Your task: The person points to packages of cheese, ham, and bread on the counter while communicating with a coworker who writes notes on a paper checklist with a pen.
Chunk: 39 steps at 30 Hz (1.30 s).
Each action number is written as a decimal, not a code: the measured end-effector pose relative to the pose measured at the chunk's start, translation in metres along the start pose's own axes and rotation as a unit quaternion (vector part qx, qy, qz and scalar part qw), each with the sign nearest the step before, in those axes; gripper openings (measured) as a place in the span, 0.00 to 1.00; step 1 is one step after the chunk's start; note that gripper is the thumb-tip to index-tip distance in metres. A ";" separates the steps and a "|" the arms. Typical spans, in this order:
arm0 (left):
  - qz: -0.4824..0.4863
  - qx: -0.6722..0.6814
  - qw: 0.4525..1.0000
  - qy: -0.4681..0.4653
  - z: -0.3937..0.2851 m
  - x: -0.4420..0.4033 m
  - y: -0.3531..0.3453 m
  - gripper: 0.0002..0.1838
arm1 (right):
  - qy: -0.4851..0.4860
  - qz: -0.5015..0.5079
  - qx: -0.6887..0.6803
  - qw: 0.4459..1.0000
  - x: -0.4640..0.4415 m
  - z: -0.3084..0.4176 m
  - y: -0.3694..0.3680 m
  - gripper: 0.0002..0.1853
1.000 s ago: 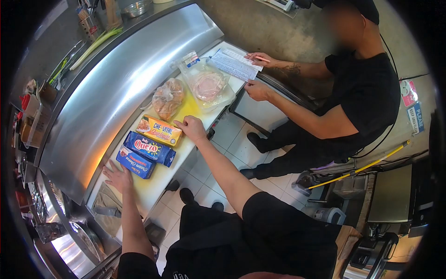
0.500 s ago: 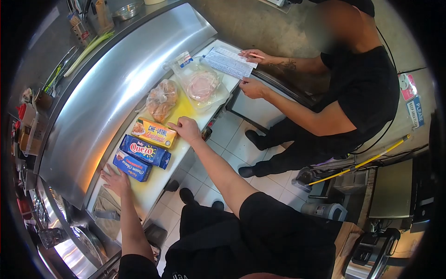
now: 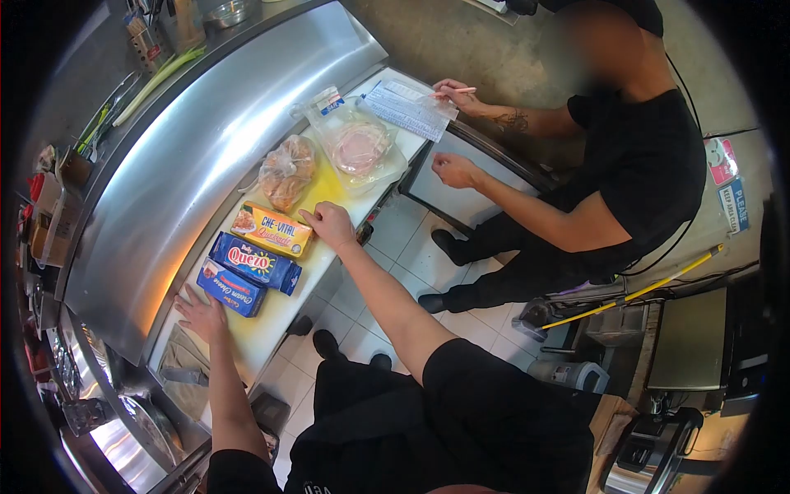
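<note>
My left hand [image 3: 200, 315] lies flat on the white cutting board [image 3: 262, 336] with its fingers spread, next to a blue cream cheese box [image 3: 231, 289]. Beside that box are a dark blue Quezo pack [image 3: 256, 262] and a yellow Che-Vital box [image 3: 272, 230], lined up along the board. My right hand [image 3: 331, 226] rests at the right end of the yellow box, its fingers curled and apparently holding nothing. Beyond them sit a tied plastic bag of orange-brown food [image 3: 286, 174] and a clear pack of sliced ham [image 3: 360, 149].
Across the counter corner a co-worker [image 3: 634, 165] holds a pen [image 3: 454, 91] over written sheets [image 3: 407, 109]. A curved steel guard [image 3: 222, 123] borders the board's far side. A cloth [image 3: 185, 362] and a blade lie by the near end. A yellow-handled broom [image 3: 634, 288] leans at right.
The co-worker's nearer hand has come off the sheets, and the pen hand has lifted slightly and shifted. My hands and the packs stay in place on the board.
</note>
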<state>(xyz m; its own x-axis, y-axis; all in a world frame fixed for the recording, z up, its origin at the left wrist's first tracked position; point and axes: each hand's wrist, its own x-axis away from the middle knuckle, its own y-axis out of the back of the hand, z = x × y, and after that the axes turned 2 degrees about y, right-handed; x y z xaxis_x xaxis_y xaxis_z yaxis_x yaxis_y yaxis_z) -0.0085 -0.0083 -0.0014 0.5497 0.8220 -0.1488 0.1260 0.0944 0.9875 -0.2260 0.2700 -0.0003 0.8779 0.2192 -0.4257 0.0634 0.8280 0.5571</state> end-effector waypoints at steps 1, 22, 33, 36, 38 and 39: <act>0.000 0.000 1.000 0.001 0.000 0.000 -0.001 0.35 | 0.000 0.005 -0.001 1.000 -0.001 0.002 0.002 0.24; -0.001 0.001 1.000 0.006 0.000 -0.002 -0.003 0.34 | -0.013 0.013 0.011 1.000 -0.001 0.009 0.007 0.28; -0.001 0.001 1.000 0.002 -0.002 0.000 0.003 0.33 | -0.049 0.056 0.011 0.997 -0.002 0.010 0.009 0.27; -0.002 0.001 1.000 0.002 -0.001 -0.001 0.001 0.34 | -0.051 0.061 0.013 0.997 -0.002 0.010 0.010 0.27; 0.005 0.000 1.000 0.003 -0.002 -0.001 0.003 0.34 | -0.054 0.067 0.012 0.996 -0.002 0.011 0.011 0.27; 0.011 -0.001 1.000 0.004 -0.002 0.000 0.005 0.34 | -0.056 0.069 0.017 0.996 -0.002 0.011 0.011 0.27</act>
<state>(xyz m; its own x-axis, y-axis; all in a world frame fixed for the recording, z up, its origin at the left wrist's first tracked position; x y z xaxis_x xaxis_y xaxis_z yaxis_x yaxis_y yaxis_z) -0.0098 -0.0065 0.0040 0.5453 0.8287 -0.1262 0.1129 0.0766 0.9907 -0.2220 0.2728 0.0149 0.9264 0.2701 -0.2625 -0.0480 0.7758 0.6291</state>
